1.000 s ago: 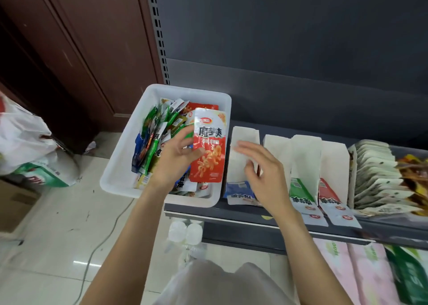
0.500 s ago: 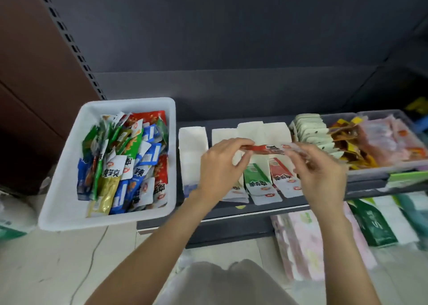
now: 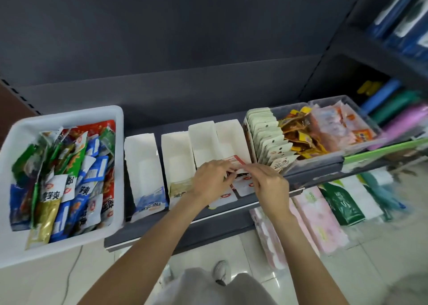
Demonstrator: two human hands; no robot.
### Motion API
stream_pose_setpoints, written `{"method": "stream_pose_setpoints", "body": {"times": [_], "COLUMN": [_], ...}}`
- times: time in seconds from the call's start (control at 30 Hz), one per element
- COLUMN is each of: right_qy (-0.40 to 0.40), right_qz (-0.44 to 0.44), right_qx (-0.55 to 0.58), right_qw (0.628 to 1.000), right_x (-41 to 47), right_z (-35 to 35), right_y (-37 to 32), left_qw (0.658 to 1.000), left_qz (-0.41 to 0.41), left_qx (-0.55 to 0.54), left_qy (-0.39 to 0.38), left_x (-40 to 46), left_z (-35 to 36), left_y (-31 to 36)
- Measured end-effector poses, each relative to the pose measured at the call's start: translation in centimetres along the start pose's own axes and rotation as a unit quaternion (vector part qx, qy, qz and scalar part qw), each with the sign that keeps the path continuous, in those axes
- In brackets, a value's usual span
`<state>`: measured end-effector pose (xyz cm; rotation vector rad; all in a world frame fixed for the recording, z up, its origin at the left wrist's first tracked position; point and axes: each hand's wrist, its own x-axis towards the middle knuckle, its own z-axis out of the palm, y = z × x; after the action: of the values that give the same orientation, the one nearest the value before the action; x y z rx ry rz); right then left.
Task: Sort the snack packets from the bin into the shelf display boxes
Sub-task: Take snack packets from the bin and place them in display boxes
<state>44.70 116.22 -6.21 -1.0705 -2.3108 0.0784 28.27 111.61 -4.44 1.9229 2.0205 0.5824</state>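
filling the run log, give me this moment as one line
both hands: left hand and right hand pinch red packet | over fourth white display box | bin full

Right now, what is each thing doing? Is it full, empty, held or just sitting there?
White bin: nearly full of mixed snack packets.
Red packet: held by both hands at the fourth box.
Left hand: fingers pinch the packet.
Right hand: fingers pinch the packet.
First display box: looks empty.
Second display box: looks empty.
Pale packets: standing upright in a row.
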Motion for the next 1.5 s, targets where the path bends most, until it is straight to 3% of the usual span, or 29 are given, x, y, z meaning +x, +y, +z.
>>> {"method": "stream_pose_setpoints", "body": {"times": [0.17,0.27,0.37,0.43,0.53,0.63,0.73,0.87,0.97,1.1,1.23,1.4,1.5], "right_qy": [-0.12,-0.137,-0.117,-0.097,-0.089,-0.158,-0.24,-0.307,-0.313,-0.297,-0.265,-0.355,-0.351], "right_qz": [-0.056,-0.044,-0.014,0.002,0.025,0.036,0.024,-0.033,-0.074,-0.117,-0.202,-0.238,-0.224], "right_qx": [-0.06,-0.053,0.037,0.113,0.223,0.317,0.363,0.362,0.35,0.309,0.182,-0.002,-0.011], "right_qw": [0.989,0.988,0.992,0.989,0.97,0.935,0.9,0.879,0.88,0.896,0.925,0.904,0.909], "right_x": [1.2,0.9,1.4,2.2,3.7,5.1,6.2,7.5,8.5,9.9,11.9,11.4,10.7], "right_z": [1.1,0.4,-1.1,-2.3,-3.4,-3.4,-1.9,1.3,4.7,9.7,13.9,17.9,18.7], "right_y": [0.9,0.6,-0.4,-1.5,-4.2,-8.3,-13.3,-20.8,-26.4,-33.9,-39.3,-40.0,-39.4], "left_qw": [0.998,0.996,0.998,0.999,0.976,0.938,0.911,0.897,0.891,0.906,0.929,0.935,0.921], "left_qz": [-0.02,-0.012,-0.018,-0.033,-0.065,-0.112,-0.183,-0.299,-0.345,-0.336,-0.284,-0.262,-0.251], "left_qx": [0.034,0.04,-0.005,-0.038,-0.08,-0.113,-0.1,-0.037,0.007,0.048,0.08,0.203,0.287], "left_qy": [-0.05,-0.074,-0.063,0.014,0.194,0.309,0.357,0.325,0.296,0.254,0.224,0.124,0.081], "left_x": [0.3,0.4,-0.3,-1.5,-4.9,-9.6,-14.5,-20.2,-23.2,-24.2,-22.1,-18.8,-17.3], "left_z": [0.1,0.3,-0.8,-2.3,-5.7,-9.5,-12.5,-14.9,-16.3,-18.0,-19.7,-20.5,-20.6], "left_y": [-0.2,-0.2,-0.1,-0.4,-1.5,-4.2,-8.9,-17.7,-23.7,-29.7,-33.2,-35.2,-35.6]}}
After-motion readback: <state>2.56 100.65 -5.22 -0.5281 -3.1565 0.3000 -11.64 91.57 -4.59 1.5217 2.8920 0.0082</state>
